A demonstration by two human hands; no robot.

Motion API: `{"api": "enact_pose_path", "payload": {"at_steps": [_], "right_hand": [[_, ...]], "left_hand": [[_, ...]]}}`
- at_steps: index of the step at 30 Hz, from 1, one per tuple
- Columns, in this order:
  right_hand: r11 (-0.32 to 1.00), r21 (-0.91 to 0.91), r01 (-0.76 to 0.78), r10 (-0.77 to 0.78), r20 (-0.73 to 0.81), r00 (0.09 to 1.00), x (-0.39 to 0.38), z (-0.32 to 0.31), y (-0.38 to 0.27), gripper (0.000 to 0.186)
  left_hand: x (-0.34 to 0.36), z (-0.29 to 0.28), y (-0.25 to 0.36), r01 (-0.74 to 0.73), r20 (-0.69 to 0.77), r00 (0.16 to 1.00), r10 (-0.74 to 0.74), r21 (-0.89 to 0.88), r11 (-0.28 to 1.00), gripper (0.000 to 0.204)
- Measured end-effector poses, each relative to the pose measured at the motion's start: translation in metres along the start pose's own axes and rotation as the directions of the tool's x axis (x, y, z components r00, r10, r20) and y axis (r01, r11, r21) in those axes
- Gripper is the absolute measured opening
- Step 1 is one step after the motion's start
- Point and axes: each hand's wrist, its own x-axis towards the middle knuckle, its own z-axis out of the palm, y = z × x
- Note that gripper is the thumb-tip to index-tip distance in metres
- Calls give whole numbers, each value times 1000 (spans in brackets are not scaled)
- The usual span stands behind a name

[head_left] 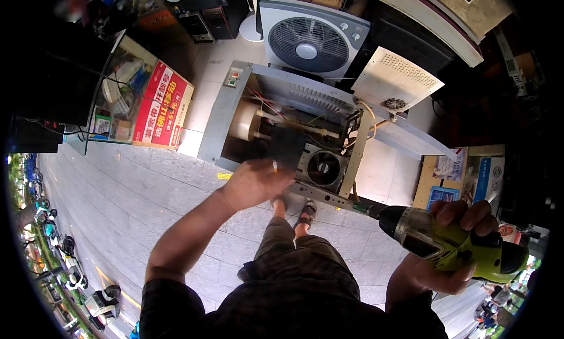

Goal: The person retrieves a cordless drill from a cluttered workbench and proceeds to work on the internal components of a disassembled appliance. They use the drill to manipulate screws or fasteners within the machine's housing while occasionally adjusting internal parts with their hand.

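Observation:
My left hand [255, 183] is closed at the near edge of an opened metal machine cabinet [214, 130]. It grips a dark, square part [288, 146], smeared by motion, whose kind I cannot make out. What looks like a cigarette [275, 165] sticks up between its fingers. Beside that part, a black fan [324, 167] sits in the cabinet, and a cream cylinder [244, 120] lies further left. Off to the right, my right hand [461, 221] is wrapped round the handle of a green and black cordless drill [435, 236]. The drill's bit points left, near the cabinet's right corner.
A grey box fan [306, 42] stands behind the cabinet. A perforated cream panel [395, 78] with a small fan leans at its right back. At left is a glass display case [120, 92] with a red sign [161, 107]. Boxes [464, 177] stand at right; parked scooters [103, 307] line the far left.

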Motion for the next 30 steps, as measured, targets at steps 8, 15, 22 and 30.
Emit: {"api": "enact_pose_path", "payload": {"at_steps": [8, 15, 22, 30], "right_hand": [[955, 296, -13, 63, -159, 985, 19, -25, 24, 47], [948, 314, -57, 145, -264, 954, 20, -44, 26, 46], [989, 60, -138, 150, -351, 924, 9, -46, 28, 49], [968, 64, -242, 250, -240, 938, -6, -41, 29, 47]], "left_hand": [[24, -8, -40, -31, 130, 991, 12, 145, 989, 18], [35, -39, -147, 378, 40, 909, -416, 343, 860, 19], [62, -40, -225, 441, 115, 773, -624, 611, 658, 29], [64, -51, -170, 610, -30, 750, -661, 419, 673, 25]]}}
